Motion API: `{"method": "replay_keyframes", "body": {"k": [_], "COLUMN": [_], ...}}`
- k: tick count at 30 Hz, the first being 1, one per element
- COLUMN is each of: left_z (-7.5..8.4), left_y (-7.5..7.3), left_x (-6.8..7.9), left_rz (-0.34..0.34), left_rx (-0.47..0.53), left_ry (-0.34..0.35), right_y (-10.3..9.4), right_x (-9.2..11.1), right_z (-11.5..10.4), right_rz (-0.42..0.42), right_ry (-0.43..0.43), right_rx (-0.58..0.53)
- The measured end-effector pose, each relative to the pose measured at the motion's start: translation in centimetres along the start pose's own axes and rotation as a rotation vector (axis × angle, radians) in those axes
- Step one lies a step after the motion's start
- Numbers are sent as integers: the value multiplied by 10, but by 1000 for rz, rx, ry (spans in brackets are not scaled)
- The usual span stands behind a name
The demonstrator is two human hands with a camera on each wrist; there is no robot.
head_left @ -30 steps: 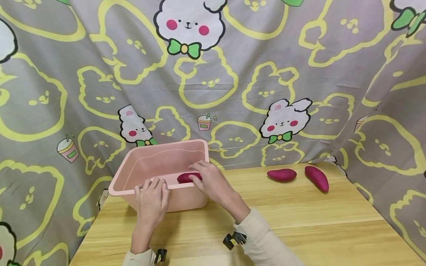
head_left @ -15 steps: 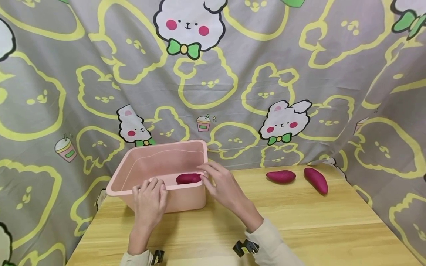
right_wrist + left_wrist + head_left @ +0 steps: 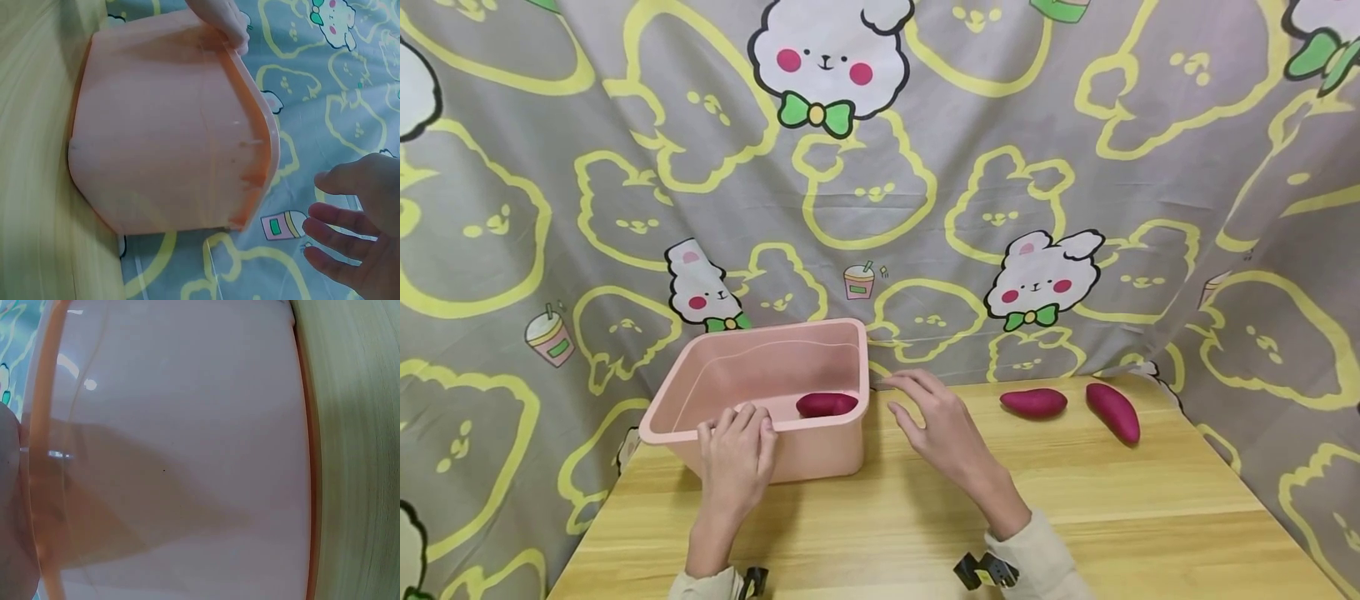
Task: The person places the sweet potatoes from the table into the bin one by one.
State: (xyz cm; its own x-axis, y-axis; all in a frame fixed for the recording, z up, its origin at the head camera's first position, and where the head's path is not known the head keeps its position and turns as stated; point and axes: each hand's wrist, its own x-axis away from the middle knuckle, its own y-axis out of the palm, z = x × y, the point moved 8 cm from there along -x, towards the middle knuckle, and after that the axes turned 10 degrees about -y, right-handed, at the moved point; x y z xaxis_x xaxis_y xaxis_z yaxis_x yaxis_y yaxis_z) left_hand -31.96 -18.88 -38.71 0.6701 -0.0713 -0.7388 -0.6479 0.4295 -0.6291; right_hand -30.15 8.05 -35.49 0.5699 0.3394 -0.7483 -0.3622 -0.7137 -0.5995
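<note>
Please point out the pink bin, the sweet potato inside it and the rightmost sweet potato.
Pink bin [image 3: 820, 452]: head view, outer front wall.
Sweet potato inside [image 3: 826, 405]: head view, visible middle.
Rightmost sweet potato [image 3: 1113, 413]: head view, its middle.

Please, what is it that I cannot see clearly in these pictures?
Head view: the floor of the pink bin nearest the person, hidden by the near wall.
Left wrist view: most of the left hand, cut off by the left edge.
Right wrist view: part of the right hand, cut off by the right edge.
Both wrist views: the sweet potato in the bin, hidden by its walls.
</note>
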Motion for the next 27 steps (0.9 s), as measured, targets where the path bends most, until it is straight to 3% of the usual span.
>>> {"method": "replay_keyframes", "body": {"k": [7,27], "left_z": [1,-2], "left_y": [1,0], "left_x": [0,0], "left_rz": [-1,-11], "left_rx": [2,11], "left_ry": [4,-13], "right_y": [-15,-56], "right_x": [11,27], "right_z": [10,55], "right_rz": [4,117], "right_ry": [16,74], "right_rx": [32,72]}}
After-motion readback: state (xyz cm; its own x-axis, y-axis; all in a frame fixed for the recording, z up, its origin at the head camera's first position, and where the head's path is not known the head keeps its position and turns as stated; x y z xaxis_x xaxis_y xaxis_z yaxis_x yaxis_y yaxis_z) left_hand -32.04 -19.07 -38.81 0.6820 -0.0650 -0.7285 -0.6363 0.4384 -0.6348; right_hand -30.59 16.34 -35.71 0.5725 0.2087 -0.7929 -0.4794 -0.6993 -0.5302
